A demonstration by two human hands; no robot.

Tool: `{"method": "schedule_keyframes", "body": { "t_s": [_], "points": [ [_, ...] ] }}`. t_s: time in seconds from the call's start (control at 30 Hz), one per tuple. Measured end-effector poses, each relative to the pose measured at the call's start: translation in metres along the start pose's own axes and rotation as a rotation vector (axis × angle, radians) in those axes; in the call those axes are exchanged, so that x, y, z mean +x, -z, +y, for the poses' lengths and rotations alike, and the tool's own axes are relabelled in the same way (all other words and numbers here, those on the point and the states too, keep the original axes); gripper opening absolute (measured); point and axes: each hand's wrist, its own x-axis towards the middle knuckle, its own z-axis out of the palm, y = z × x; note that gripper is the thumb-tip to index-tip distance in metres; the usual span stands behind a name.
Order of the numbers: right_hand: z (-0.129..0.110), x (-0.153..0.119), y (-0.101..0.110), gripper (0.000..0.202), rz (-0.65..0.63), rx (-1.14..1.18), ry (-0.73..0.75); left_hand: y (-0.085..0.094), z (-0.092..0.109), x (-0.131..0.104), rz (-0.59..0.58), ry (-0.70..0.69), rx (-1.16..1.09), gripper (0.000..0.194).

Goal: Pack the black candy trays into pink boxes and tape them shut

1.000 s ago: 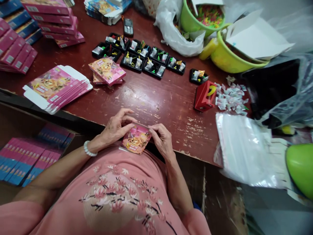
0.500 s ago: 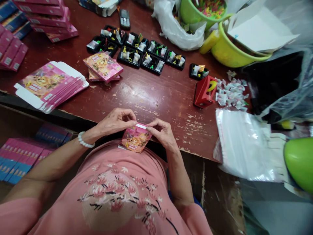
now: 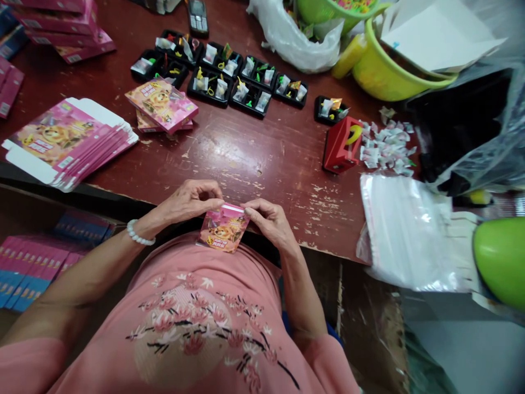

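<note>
Plainly, pink box (image 3: pixel 224 230) held, packets (image 3: pixel 221 88) in black trays (image 3: pixel 206 99)

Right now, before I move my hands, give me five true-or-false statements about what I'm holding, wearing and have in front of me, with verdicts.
1. Your left hand and right hand both hold the pink carton. True.
2. You're wearing a leather watch on the left. False: it's a white beaded bracelet.
3. Several black trays are divided into compartments. True.
4. Scissors lie just beyond those trays. False: a phone lies there.
5. The red holder stands beside loose white packets. True.
</note>
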Motion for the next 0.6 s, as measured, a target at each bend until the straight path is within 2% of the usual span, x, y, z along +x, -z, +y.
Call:
{"method": "schedule_keyframes", "body": {
  "t_s": [0.1, 0.2, 0.27, 0.33, 0.37, 0.4, 0.43, 0.53, 0.57, 0.6],
  "points": [
    [0.007, -0.008, -0.002, 0.023, -0.01, -0.023, 0.106, 0.003, -0.006, -0.008, 0.019, -0.078, 0.067, 0.023],
    [0.011, -0.018, -0.011, 0.019, 0.039, -0.07, 0.144, 0.001, -0.009, -0.016, 0.022, -0.152, 0.093, 0.019],
    [0.009, -0.022, -0.016, 0.017, 0.055, -0.144, 0.161, -0.003, -0.011, -0.02, 0.035, -0.173, 0.097, 0.019],
    [0.004, -0.022, -0.009, 0.02, 0.043, -0.184, 0.179, -0.006, -0.012, -0.022, 0.072, -0.158, 0.081, 0.018],
    [0.0, -0.019, 0.001, 0.025, 0.072, -0.184, 0.183, -0.007, -0.014, -0.023, 0.096, -0.14, 0.062, 0.018],
    [-0.003, -0.013, 0.016, 0.029, 0.157, -0.183, 0.19, -0.008, -0.016, -0.023, 0.122, -0.118, 0.035, 0.018],
    [-0.007, -0.006, 0.037, 0.032, 0.301, -0.195, 0.2, -0.009, -0.018, -0.023, 0.148, -0.1, 0.001, 0.018],
    [-0.02, 0.026, 0.117, 0.037, 0.88, -0.33, 0.185, -0.013, -0.023, -0.022, 0.205, -0.073, -0.084, 0.019],
    [-0.023, 0.038, 0.144, 0.038, 0.982, -0.363, 0.117, -0.014, -0.023, -0.022, 0.214, -0.071, -0.099, 0.019],
    [-0.026, 0.049, 0.169, 0.036, 1.018, -0.358, 0.024, -0.015, -0.024, -0.021, 0.22, -0.07, -0.108, 0.019]
  ]
}}
